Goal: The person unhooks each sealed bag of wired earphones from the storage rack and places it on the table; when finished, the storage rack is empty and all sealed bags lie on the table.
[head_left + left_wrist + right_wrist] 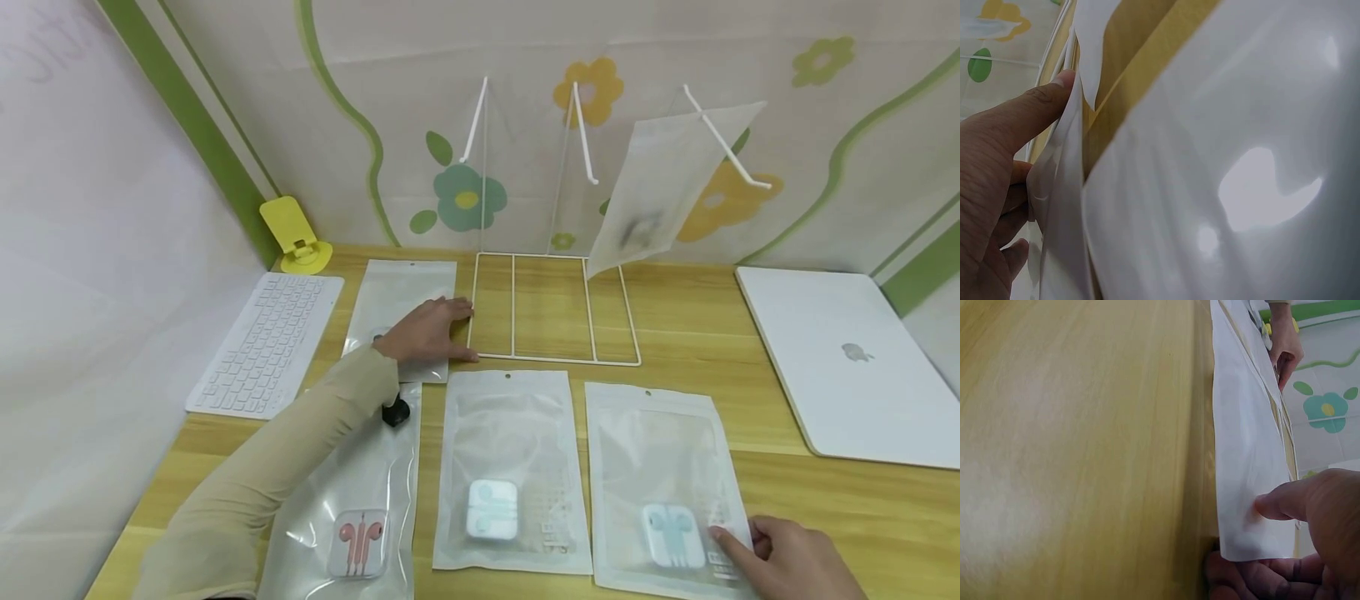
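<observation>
My left hand (pixel 431 332) lies over the right edge of the back left zip bag (pixel 405 283), fingertips at the left side of a white wire display rack (pixel 555 360). In the left wrist view the thumb is straight and the bag's edge (pixel 1063 206) bulges beside the fingers. My right hand (pixel 798 554) pinches the right edge of a zip bag of boxed earphones (pixel 652 450), thumb on top and fingers beneath. Left of it lie another earphone bag (pixel 513 442) and one with pink earphones (pixel 375 475), partly covered by my left sleeve.
One bag (pixel 645 183) hangs from the rack's right hook (pixel 723 146); two more hooks stand left of it. A white keyboard (pixel 262 350) and yellow phone stand (pixel 292 233) are at the left. A closed laptop (pixel 847 367) lies at the right.
</observation>
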Demonstrator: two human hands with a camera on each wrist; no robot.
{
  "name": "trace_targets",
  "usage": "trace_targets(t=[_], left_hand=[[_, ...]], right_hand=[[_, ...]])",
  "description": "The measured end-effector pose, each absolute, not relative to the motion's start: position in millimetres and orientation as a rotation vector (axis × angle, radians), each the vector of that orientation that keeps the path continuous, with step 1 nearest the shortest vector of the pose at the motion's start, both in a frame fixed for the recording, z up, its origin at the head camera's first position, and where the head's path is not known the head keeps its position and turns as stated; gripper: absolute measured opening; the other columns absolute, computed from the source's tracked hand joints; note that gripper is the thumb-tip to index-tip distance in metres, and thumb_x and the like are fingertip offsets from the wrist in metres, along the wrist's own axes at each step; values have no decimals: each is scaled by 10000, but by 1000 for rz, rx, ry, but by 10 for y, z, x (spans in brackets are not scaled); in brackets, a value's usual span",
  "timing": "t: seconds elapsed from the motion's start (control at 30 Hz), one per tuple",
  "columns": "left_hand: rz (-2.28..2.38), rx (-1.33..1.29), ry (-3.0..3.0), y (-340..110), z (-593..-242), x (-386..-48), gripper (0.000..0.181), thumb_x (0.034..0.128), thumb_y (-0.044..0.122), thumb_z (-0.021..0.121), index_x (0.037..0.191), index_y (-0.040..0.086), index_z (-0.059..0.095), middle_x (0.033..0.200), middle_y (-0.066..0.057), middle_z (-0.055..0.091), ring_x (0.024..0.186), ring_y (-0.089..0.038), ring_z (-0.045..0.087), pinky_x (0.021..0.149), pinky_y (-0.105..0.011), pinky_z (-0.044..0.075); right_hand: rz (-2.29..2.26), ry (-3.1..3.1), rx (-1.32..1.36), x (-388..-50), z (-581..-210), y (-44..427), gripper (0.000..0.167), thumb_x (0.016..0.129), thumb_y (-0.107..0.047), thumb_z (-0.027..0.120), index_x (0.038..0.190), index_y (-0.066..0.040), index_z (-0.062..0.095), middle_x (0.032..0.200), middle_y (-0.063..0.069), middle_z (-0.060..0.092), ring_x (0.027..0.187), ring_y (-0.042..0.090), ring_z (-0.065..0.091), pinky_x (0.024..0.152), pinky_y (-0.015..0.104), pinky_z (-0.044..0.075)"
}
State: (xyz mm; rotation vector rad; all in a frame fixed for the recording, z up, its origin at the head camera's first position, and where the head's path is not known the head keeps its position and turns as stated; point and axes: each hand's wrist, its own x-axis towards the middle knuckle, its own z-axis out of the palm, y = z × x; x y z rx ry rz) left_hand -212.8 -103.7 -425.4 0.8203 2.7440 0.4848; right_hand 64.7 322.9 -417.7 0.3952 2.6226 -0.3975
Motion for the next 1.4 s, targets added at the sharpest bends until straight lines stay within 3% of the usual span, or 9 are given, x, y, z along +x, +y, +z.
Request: trace_targets(t=[0.33,0.43,0.57,0.67,0.87,1.1,1.23,1.33,1.4], left_hand=[[459,842,2751,-1033,-4219,-2101,862,758,615,723,1408,94,499,1529,-77,403,1441,-283,323,1209,-401,218],[463,847,2739,-1025,-4211,-2099,850,764,600,728,1405,91,500,1531,-84,399,1440,-291,323,1211,-399,215],[459,851,2732,-1019,-4206,-2108,850,769,588,731,1410,83,493,1531,-85,399,1440,-280,326,1214,-386,210],[453,851,2737,-1013,-4207,-2117,864,767,590,731,1418,80,484,1529,-79,402,1442,-257,326,1217,-371,200],[444,850,2734,-1011,-4219,-2126,862,769,585,733,1417,74,484,1525,-82,409,1441,-245,331,1219,-365,194],[446,847,2731,-1002,-4225,-2126,835,767,576,740,1402,89,503,1522,-79,413,1431,-265,346,1215,-385,208],[443,835,2738,-995,-4216,-2132,844,761,592,735,1407,102,501,1527,-72,408,1427,-279,351,1206,-398,230],[449,832,2737,-999,-4210,-2127,851,763,590,735,1414,99,493,1531,-75,400,1429,-287,346,1203,-406,237],[456,833,2733,-996,-4207,-2120,850,765,580,739,1415,93,490,1532,-79,398,1432,-285,341,1204,-405,235]], right_hand=[[-372,2945,123,371,-3680,3543,596,910,-507,603,1101,56,635,872,159,722,694,275,684,574,450,510],[-558,3126,-47,200,-3563,3698,596,848,-327,741,1283,26,539,1115,285,661,755,-3,677,583,284,536],[-834,3273,-311,-53,-3436,3844,897,711,-60,839,1476,-116,374,1507,-11,430,964,-328,406,656,-55,386],[-938,3289,-416,-241,-3347,3890,1051,677,27,837,1533,-163,257,1530,-218,261,1158,-306,301,805,-91,313],[-1059,3103,-257,-667,-3190,3900,1157,759,-30,807,1549,-353,26,1620,-78,107,1214,-246,270,793,-95,274],[-1127,2957,-84,-1227,-3168,3804,1158,810,-183,794,1481,-483,-102,1639,-3,41,1470,337,200,741,-60,331],[-1084,2903,-51,-1546,-3141,3755,1150,826,-282,778,1452,-503,-161,1637,57,-4,1438,443,195,1055,329,436],[-1070,2866,-27,-1755,-3091,3729,1145,836,-344,759,1449,-490,-198,1632,83,-44,1431,480,175,1002,688,303],[-1081,2859,-12,-1868,-3058,3726,1139,836,-363,754,1467,-465,-189,1631,95,-48,1440,471,158,1015,705,280]])
